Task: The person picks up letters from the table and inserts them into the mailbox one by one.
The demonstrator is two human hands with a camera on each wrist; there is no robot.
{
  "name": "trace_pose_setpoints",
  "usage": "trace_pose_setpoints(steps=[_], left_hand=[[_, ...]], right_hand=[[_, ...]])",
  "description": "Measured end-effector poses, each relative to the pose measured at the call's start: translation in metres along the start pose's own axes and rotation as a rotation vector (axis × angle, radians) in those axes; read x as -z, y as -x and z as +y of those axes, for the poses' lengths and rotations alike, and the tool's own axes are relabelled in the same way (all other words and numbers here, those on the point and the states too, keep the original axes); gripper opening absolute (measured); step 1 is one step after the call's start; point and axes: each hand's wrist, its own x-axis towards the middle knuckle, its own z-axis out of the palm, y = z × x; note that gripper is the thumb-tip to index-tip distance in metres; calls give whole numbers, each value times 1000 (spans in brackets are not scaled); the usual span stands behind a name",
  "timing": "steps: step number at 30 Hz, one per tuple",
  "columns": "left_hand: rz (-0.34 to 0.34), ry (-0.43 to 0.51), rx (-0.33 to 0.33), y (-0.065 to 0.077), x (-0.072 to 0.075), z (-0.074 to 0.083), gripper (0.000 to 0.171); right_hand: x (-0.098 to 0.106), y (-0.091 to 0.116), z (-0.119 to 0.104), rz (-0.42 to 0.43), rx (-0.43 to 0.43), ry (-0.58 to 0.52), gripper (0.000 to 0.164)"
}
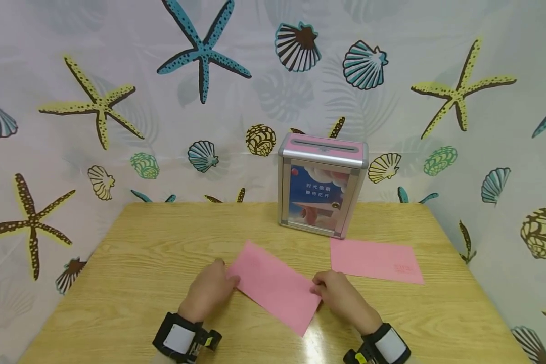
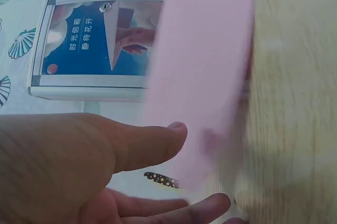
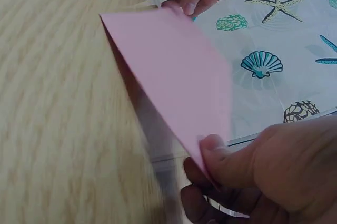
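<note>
A pink envelope (image 1: pixel 273 285) is held aslant between both hands, raised off the wooden table. At its left end, my left hand (image 1: pixel 211 288) has it between thumb and fingers; the thumb (image 2: pixel 168 139) overlaps the paper in the left wrist view, with the fingers spread below. My right hand (image 1: pixel 341 296) pinches the right edge, its thumb (image 3: pixel 216 150) on top and the curled fingers underneath. In the right wrist view the envelope (image 3: pixel 174 71) tilts, one long edge towards the table.
Behind stands a silver-framed letterbox (image 1: pixel 320 184) with a pink top and a slot in it. A second pink envelope (image 1: pixel 375 260) lies flat on the table (image 1: pixel 173 227), just in front of the box and to its right. A patterned cloth (image 1: pixel 255 91) hangs behind the table.
</note>
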Motion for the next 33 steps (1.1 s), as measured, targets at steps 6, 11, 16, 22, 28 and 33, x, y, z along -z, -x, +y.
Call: trace_pose_setpoints(steps=[6,11,16,22,28,33], left_hand=[[55,180,-78,-6,-8,-2,20],[-6,361,-196,-10,-18,8,13],[11,526,-239,-7,-23,21,9],[177,653,-269,-3,-22,32,8],[281,644,-313,2,-21,37,9],[406,526,-357,2,-26,40,8]], right_hand=[[0,0,-5,110,1,-84,13],[-4,-3,-11,211,0,-149,11],[-7,-4,-16,285,51,-178,10],[-8,-5,-19,280,52,-179,9],[-16,-1,-23,299,62,-136,9],[-24,3,-27,369,86,-113,11]])
